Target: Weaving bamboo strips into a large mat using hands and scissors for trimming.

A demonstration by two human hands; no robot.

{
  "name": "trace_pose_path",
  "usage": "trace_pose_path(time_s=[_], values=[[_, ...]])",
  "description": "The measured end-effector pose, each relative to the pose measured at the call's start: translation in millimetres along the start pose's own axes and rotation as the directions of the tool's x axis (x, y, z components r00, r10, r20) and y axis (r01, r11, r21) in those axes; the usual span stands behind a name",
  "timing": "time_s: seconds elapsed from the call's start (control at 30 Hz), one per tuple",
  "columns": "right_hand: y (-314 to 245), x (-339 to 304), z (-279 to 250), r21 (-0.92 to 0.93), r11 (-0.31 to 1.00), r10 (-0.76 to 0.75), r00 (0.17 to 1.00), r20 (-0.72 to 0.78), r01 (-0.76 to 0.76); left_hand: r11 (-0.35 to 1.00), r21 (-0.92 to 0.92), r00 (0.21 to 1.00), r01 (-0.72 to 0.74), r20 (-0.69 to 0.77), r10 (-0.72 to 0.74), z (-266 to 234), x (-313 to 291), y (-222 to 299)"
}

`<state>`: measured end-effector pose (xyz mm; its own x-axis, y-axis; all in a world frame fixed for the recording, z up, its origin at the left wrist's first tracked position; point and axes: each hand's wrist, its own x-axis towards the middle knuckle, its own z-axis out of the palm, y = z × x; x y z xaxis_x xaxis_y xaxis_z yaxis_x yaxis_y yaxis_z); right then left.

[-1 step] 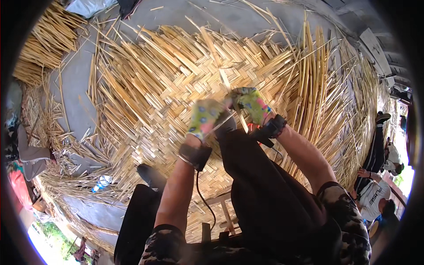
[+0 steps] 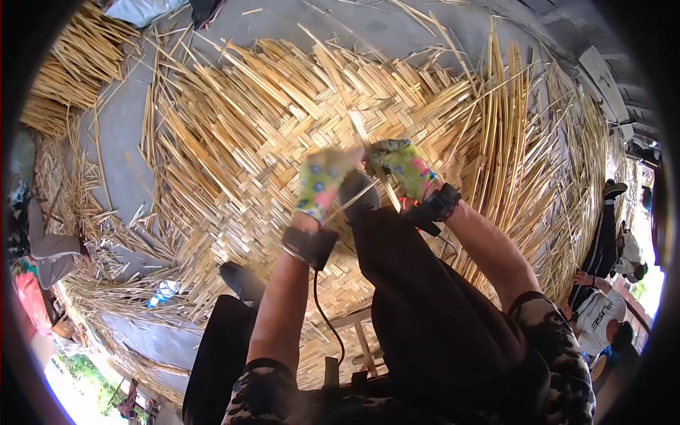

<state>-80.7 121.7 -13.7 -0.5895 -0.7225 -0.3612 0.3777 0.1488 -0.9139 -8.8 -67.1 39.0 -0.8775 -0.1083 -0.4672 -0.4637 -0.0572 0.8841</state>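
a strip is grasped by the gloved right hand over the woven mat; whether anything is clasped by the blurred left hand cannot be told. the strip could be split by too sharp a bend.

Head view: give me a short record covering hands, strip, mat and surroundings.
Left hand: flowered glove, motion-blurred; grip unclear
Right hand: flowered glove, fingers curled beside strip; grip unclear
Strip: pale, flat, passing between the hands
Mat: woven zigzag, loose ends at far edge
Upper left: reed bundle
Right edge: another person
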Motion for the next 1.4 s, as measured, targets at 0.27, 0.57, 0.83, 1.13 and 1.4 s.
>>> trace_pose_path(time_s=[0.27, 0.57, 0.83, 1.13, 1.4], values=[[-12.3, -7.9, 22.6, 0.262, 0.960, 0.140, 0.977, -0.158, -0.095, 0.883, -0.468, 0.998, -0.021, -0.055, -0.005, -15.5, 28.3, -12.4], [-23.3, -13.8, 29.5, 0.074, 0.950, 0.311, 0.936, -0.163, -0.303, 0.939, -0.294, 0.983, -0.177, -0.096, 0.155, -13.5, 27.4, -45.1], [-18.1, -7.5, 30.1, 0.144, 0.985, 0.117, 0.977, -0.179, -0.092, 0.986, -0.053, 0.987, -0.158, -0.045, 0.156, -12.7, 28.8, -49.5], [-17.5, -6.6, 7.0, 0.676, 0.634, 0.205, 0.924, 0.321, -0.376, 0.977, -0.185, 0.992, 0.107, -0.040, -0.116, -18.2, 21.2, -13.7], [8.9, 2.9, 7.5, 0.243, 0.969, 0.065, 0.996, -0.068, -0.047, 0.935, -0.352, 0.987, -0.040, -0.158, -0.018, -14.8, 44.7, -25.0]])
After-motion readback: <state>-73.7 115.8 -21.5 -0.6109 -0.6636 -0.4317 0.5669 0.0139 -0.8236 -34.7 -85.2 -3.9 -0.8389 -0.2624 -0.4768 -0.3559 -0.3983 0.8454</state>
